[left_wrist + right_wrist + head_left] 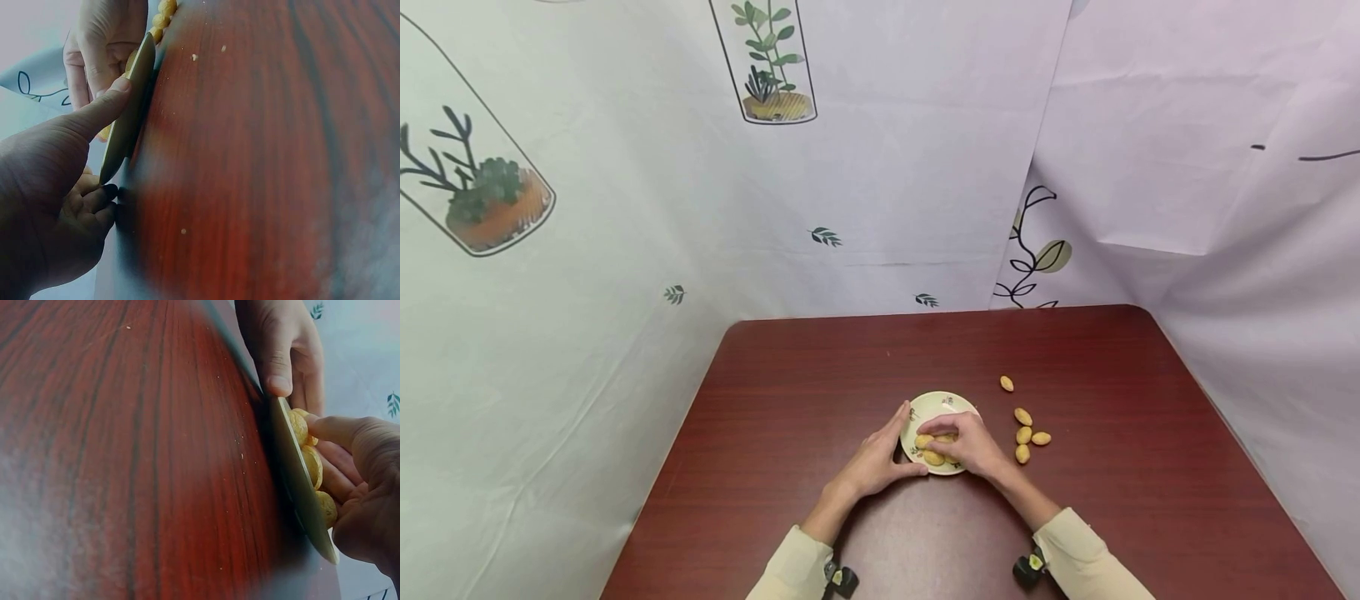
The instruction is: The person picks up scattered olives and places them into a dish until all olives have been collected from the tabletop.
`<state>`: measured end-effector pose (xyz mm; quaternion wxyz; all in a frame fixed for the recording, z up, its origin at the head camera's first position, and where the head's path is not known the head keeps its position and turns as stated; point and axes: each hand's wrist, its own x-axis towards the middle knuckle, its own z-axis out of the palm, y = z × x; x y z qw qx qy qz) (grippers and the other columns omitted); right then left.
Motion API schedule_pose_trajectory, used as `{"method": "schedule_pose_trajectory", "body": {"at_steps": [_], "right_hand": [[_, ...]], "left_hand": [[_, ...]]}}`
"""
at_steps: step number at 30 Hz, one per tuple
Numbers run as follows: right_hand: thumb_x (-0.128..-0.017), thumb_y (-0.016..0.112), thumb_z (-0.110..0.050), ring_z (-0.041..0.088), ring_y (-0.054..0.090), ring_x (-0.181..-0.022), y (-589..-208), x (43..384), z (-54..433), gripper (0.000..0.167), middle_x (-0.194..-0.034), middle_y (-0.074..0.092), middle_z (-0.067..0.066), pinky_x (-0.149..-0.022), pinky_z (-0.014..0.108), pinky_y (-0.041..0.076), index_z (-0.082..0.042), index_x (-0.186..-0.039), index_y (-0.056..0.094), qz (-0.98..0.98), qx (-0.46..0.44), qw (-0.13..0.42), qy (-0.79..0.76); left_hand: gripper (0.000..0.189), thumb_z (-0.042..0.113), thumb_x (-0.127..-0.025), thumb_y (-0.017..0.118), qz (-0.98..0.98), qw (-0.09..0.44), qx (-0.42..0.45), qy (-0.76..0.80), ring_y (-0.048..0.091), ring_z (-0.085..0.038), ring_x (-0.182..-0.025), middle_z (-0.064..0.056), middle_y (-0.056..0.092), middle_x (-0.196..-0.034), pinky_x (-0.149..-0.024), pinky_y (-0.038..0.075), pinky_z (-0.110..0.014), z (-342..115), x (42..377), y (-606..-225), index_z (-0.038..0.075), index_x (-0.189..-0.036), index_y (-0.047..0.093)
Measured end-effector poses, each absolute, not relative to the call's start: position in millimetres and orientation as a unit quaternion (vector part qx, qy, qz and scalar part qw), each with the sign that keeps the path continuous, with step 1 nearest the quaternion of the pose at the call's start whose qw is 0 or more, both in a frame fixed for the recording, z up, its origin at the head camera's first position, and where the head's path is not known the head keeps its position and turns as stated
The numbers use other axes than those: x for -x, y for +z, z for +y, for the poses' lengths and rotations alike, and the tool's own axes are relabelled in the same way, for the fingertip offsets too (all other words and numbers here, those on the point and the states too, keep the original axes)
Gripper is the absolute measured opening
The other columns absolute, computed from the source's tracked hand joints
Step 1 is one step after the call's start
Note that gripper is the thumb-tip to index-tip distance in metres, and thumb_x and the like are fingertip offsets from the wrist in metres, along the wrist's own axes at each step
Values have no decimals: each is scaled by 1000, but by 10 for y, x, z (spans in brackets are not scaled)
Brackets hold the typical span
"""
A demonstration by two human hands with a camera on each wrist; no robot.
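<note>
A small cream plate (pixel 934 403) with a floral pattern lies on the table with several yellow, oval, nut-like pieces (pixel 933 458) on it. Its left side is held by my left hand (pixel 874 463), the thumb at the near rim and the fingers along the far left rim. From the right, my right hand (pixel 973 443) reaches over the plate and pinches one nut-like piece (pixel 923 441) between thumb and fingers. In the right wrist view, the thumb touches a piece (pixel 298 428) while others (pixel 325 508) sit under the palm. The hand partly hides the pieces in the head view.
Right of the plate, several more yellow oval pieces (pixel 1023 435) lie loose, and one (pixel 1007 383) lies farther back. The dark red wooden table (pixel 820 358) ends at a patterned cloth backdrop (pixel 887 208). Tiny crumbs (pixel 194 57) dot the tabletop.
</note>
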<state>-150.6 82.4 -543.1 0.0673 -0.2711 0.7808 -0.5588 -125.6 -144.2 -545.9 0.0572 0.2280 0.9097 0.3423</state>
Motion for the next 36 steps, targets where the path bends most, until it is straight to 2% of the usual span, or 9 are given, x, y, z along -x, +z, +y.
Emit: {"method": "schedule_pose_trajectory", "body": {"at_steps": [7, 14, 19, 26, 32, 36], "right_hand": [[-93, 81, -4, 20, 76, -102, -5410, 1522, 825, 18, -105, 81, 8, -81, 22, 57, 0, -110, 81, 797, 279, 83, -530], [-93, 80, -1, 24, 76, -103, -5385, 1529, 841, 19, -106, 81, 10, -83, 26, 59, 0, -111, 81, 805, 285, 84, -514], [-93, 80, -2, 20, 76, -103, -5381, 1531, 843, 19, -107, 81, 9, -82, 22, 57, -2, -112, 81, 802, 281, 90, -519], [-93, 79, 0, 24, 77, -101, -5382, 1547, 871, 18, -105, 81, 11, -84, 27, 60, 2, -111, 80, 792, 289, 75, -532], [-94, 80, -5, 23, 77, -102, -5369, 1545, 898, 18, -106, 81, 8, -84, 25, 59, -2, -112, 81, 797, 258, 75, -540], [-94, 81, -6, 27, 76, -105, -5373, 1543, 923, 18, -107, 81, 7, -84, 26, 59, -4, -112, 82, 797, 244, 70, -549]], "left_hand": [[114, 48, -89, 86, 909, 62, -226, 343, 41, -35, -151, -14, 24, -174, -118, 39, -57, -1446, 1246, -5443, 5, -170, 19], [114, 46, -89, 86, 909, 58, -233, 342, 42, -35, -151, -15, 24, -174, -118, 39, -56, -1445, 1248, -5441, 4, -170, 19], [113, 46, -89, 86, 908, 53, -236, 341, 42, -36, -150, -16, 25, -174, -117, 40, -56, -1440, 1249, -5446, 2, -169, 19], [113, 46, -89, 86, 909, 55, -232, 342, 42, -36, -150, -16, 25, -174, -118, 39, -56, -1436, 1242, -5446, 3, -170, 19], [114, 47, -88, 87, 908, 59, -226, 348, 42, -36, -150, -14, 25, -174, -118, 38, -57, -1434, 1243, -5443, 4, -170, 20], [114, 47, -88, 87, 909, 58, -226, 346, 42, -36, -150, -14, 25, -174, -118, 39, -58, -1436, 1242, -5447, 4, -170, 20]]}}
